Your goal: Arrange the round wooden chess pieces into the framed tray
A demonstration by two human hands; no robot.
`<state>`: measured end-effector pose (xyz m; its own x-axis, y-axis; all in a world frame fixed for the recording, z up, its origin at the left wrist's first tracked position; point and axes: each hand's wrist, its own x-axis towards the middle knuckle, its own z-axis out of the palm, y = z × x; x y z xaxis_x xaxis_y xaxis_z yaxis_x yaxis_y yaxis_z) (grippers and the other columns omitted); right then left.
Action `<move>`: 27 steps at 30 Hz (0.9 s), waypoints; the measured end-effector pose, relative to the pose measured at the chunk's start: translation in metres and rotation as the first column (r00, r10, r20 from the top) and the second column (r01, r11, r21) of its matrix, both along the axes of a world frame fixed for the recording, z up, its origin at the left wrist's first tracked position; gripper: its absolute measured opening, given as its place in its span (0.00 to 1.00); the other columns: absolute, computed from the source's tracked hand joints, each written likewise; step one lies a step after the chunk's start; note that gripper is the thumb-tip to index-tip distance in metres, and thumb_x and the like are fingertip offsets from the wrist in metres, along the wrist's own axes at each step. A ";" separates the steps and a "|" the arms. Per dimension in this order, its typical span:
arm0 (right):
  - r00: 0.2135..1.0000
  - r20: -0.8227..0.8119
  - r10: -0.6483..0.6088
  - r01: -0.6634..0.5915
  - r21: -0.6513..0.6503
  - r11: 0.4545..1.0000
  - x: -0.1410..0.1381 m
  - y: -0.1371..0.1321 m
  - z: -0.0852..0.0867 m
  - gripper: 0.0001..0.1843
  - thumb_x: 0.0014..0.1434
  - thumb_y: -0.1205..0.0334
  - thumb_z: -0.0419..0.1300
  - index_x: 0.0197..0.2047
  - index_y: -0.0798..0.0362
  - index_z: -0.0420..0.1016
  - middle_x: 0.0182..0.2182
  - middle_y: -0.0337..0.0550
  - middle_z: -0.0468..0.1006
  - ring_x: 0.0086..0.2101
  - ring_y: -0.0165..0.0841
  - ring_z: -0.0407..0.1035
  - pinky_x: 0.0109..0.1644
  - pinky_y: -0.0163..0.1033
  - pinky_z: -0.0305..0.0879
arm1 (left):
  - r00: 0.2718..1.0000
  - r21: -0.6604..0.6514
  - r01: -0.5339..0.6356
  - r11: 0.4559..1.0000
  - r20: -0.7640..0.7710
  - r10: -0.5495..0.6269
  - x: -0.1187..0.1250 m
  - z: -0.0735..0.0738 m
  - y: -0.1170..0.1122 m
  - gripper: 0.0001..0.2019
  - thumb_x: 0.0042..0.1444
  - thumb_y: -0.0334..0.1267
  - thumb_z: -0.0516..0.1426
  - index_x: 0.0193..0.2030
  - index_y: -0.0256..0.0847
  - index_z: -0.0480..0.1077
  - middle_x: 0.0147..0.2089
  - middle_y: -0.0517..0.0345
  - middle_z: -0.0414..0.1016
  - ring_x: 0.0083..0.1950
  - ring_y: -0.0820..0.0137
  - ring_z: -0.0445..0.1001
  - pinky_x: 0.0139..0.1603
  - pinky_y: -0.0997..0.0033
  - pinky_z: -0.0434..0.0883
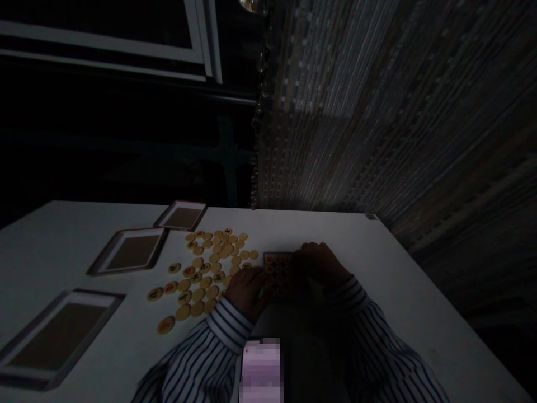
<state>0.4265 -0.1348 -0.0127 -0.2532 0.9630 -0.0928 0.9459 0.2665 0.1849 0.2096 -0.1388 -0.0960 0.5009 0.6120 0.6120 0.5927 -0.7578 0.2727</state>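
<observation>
A small shallow box [277, 268] on the white table holds rows of round Chinese chess pieces, their markings reddish in the dim light. At its left edge my left hand [247, 291] is closed, fingers and thumb bent around that side. My right hand [321, 263] is over the box's right part with its fingers curled together; whatever they hold is hidden in shadow. Many loose Chinese chess pieces [198, 295] lie spread on the table left of the box, some showing red or black characters and others plain faces.
Three flat framed trays [121, 252] lie along the left side of the white table [335, 229]. Close to me, between my forearms, is a bright pixelated rectangle [262, 369]. A bead-like strand curtain [335, 112] hangs beyond the table's back and right edges.
</observation>
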 end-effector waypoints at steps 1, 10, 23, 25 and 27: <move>1.000 0.004 -0.001 0.001 -0.006 1.000 0.000 0.000 0.000 0.10 0.58 0.64 0.49 0.38 0.52 0.70 0.36 0.47 0.72 0.37 0.36 0.65 0.37 0.39 0.54 | 1.000 0.011 0.005 1.000 -0.007 -0.005 0.000 0.001 0.000 0.13 0.51 0.39 0.53 0.42 0.39 0.69 0.42 0.48 0.72 0.43 0.62 0.70 0.44 0.57 0.69; 0.999 0.038 0.000 0.001 -0.022 1.000 -0.002 0.000 0.003 0.10 0.59 0.64 0.48 0.38 0.53 0.70 0.36 0.49 0.72 0.37 0.36 0.66 0.36 0.39 0.55 | 1.000 -0.025 -0.012 1.000 0.011 0.013 0.002 0.006 -0.002 0.12 0.52 0.39 0.51 0.41 0.40 0.69 0.42 0.49 0.73 0.43 0.62 0.70 0.44 0.56 0.69; 1.000 0.021 0.006 -0.006 -0.023 1.000 -0.001 -0.003 0.009 0.10 0.59 0.64 0.48 0.39 0.53 0.70 0.36 0.48 0.73 0.37 0.36 0.66 0.37 0.39 0.55 | 0.999 0.011 0.020 1.000 -0.032 -0.020 -0.001 0.004 0.002 0.12 0.50 0.39 0.54 0.42 0.39 0.69 0.42 0.48 0.73 0.42 0.62 0.71 0.43 0.57 0.70; 1.000 0.007 0.002 -0.002 -0.029 1.000 0.000 -0.004 0.012 0.10 0.59 0.64 0.49 0.39 0.53 0.70 0.37 0.48 0.73 0.38 0.35 0.66 0.38 0.39 0.55 | 1.000 0.015 0.007 1.000 -0.029 -0.007 -0.001 0.004 0.002 0.12 0.50 0.39 0.54 0.42 0.39 0.69 0.42 0.49 0.73 0.42 0.62 0.71 0.44 0.57 0.70; 1.000 -0.010 -0.010 0.010 -0.032 0.999 0.000 -0.005 0.014 0.10 0.58 0.63 0.49 0.40 0.53 0.70 0.37 0.48 0.73 0.39 0.35 0.66 0.38 0.39 0.55 | 0.999 0.005 -0.001 1.000 -0.035 0.001 -0.001 0.003 0.002 0.12 0.50 0.39 0.54 0.42 0.39 0.69 0.42 0.48 0.73 0.43 0.62 0.71 0.44 0.56 0.70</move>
<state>0.4269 -0.1399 0.0011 -0.2444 0.9621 -0.1212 0.9503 0.2625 0.1672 0.2087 -0.1371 -0.0926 0.5216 0.6098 0.5967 0.6028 -0.7584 0.2481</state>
